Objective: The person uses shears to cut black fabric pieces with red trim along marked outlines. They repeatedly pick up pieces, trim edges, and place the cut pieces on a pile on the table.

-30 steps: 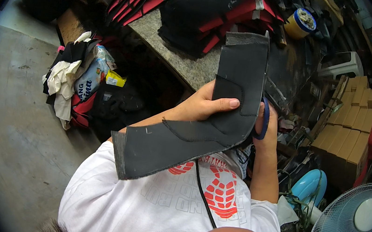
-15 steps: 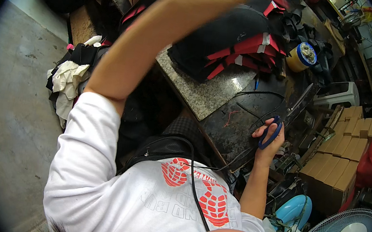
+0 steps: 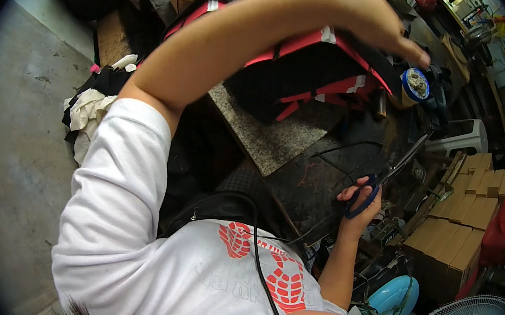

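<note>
The right hand (image 3: 361,200) is closed firmly around the dark blue handles of the scissors (image 3: 397,166), whose blades point to one o'clock. At twelve o'clock from it, the left hand (image 3: 383,25) is over the pile of black and red pieces (image 3: 309,66); whether it grips something, I cannot tell. A jar (image 3: 416,85) stands near this hand, toward five o'clock. Cardboard boxes (image 3: 461,210) are at three o'clock from the right hand.

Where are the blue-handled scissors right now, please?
In the head view, the scissors are right of centre, held in the person's right hand, with the stacked brown boxes to their right.
</note>
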